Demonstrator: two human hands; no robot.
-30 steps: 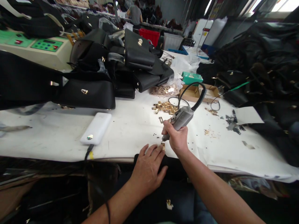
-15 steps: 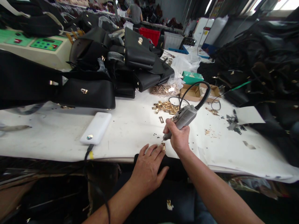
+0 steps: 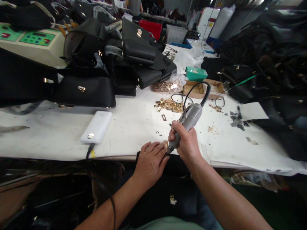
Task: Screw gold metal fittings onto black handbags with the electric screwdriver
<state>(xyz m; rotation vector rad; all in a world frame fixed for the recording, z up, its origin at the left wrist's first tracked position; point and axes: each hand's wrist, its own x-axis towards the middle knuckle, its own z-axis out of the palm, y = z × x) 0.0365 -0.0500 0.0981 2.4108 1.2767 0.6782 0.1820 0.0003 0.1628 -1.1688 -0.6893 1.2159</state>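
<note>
My right hand is wrapped around a grey electric screwdriver, whose cable loops up from its top end. The tool tilts down to the left, its tip beside the fingers of my left hand. That hand lies fairly flat, palm down, fingertips touching a small gold metal plate at the table edge. Beneath both hands is a black leather-like bag piece, running down over my lap. A gold clasp shows lower on the black material. The exact contact at the screwdriver's tip is hidden by my fingers.
Gold fittings lie piled on the white table, with one loose frame and tiny black screws nearby. A white power bank with a cable sits left. Black handbags, a cardboard box and a green box stand behind.
The screwdriver and my right hand have moved down, bringing the tip from above the gold plate to its lower end. My left thumb has drawn closer to the fingers. The view has shifted slightly.
</note>
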